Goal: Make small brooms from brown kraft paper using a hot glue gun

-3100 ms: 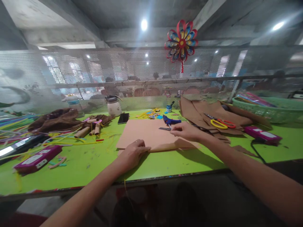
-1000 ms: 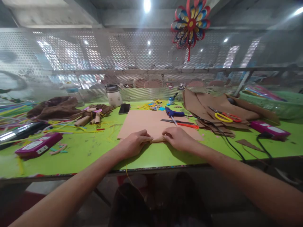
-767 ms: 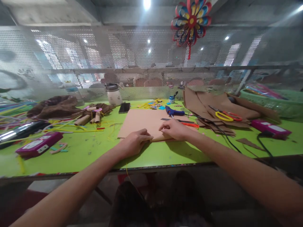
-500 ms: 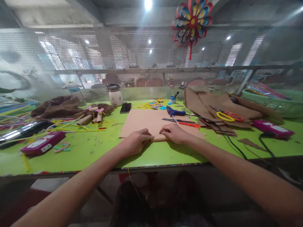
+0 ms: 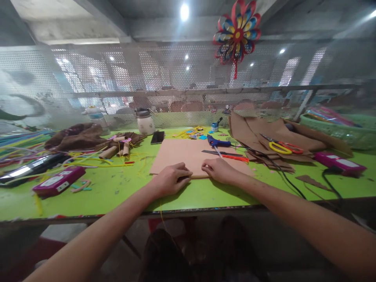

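Green tabletop (image 5: 117, 196), room between pale-brown sheet (image 5: 179, 156) and front edge (image 5: 205, 208).

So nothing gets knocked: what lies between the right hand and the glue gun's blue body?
In the head view, an orange-handled cutter and white stick lie between the right hand and the blue body, mostly over the brown sheet.

Tan paper (image 5: 180, 152); flat on green table (image 5: 117, 199)

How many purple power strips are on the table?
2. One purple power strip lies left of the left hand; the other power strip lies right of the scissors. Clutter could hide more.
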A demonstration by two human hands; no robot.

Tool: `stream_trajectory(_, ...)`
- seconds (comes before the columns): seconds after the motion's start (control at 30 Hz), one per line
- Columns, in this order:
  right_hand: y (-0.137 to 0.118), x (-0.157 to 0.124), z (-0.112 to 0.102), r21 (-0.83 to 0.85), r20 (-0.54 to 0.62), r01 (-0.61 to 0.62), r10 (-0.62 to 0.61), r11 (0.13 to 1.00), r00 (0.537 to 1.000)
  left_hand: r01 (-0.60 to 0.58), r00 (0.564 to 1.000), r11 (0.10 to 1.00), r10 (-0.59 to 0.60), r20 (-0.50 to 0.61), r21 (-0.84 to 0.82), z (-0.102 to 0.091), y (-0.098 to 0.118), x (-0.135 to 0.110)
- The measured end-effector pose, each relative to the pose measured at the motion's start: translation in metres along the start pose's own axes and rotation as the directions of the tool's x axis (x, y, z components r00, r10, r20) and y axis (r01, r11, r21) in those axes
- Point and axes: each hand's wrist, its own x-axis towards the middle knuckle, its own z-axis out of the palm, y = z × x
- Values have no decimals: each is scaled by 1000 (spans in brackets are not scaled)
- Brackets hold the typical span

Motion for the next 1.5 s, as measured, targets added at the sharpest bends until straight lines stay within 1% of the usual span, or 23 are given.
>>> stream_trajectory(0.13, 1, 3, 1, 2, -5, 1, -1, 1000, 1000, 47, 999, 998, -46, -28, 36, 3, -3, 5)
stream_trajectory(0.27, 1, 3, 4, 5, -21, 6, -6, 1000, 1000, 103, 995, 991, -102, -15, 87, 2, -3, 10)
stream_trajectory(0.43, 0, 0, 6, 1, -81, 40, -39, 999, 996, 157, 988, 985, -157, -5, 69, 0, -2, 11)
stream_trajectory(0.57, -7, -3, 2, -29, -153, 116, -119, 993, 981, 181, 983, 982, -181, -2, 56, 1, 0, 10)
stream_trajectory(0.63, -13, -4, 1, -59, -168, 179, -187, 982, 968, 185, 983, 981, -185, 2, 58, 1, 2, 9)
stream_trajectory(0.73, -22, -7, 2, -96, -135, 304, -315, 948, 939, 194, 981, 979, -194, -3, 59, 0, 5, 9)
stream_trajectory(0.8, -27, -7, 6, -97, -104, 339, -349, 936, 931, 200, 980, 978, -200, 0, 53, 0, 7, 9)
stream_trajectory(0.97, -28, -4, 10, -73, -61, 303, -308, 950, 949, 221, 975, 975, -222, 30, 32, 0, 10, 12)
stream_trajectory(1.1, -26, -3, 9, -40, -45, 343, -344, 939, 938, 234, 971, 972, -235, 49, 32, -3, 9, 14)
stream_trajectory(1.27, -23, -5, 9, 10, -46, 344, -343, 939, 938, 228, 970, 973, -226, 85, -15, -4, 8, 14)
stream_trajectory(1.43, -23, -4, 11, 45, -58, 350, -347, 936, 936, 262, 962, 965, -258, 89, -30, -2, 8, 14)
stream_trajectory(1.5, -23, -4, 12, 58, -77, 328, -323, 943, 943, 272, 959, 962, -268, 90, -33, -2, 8, 14)
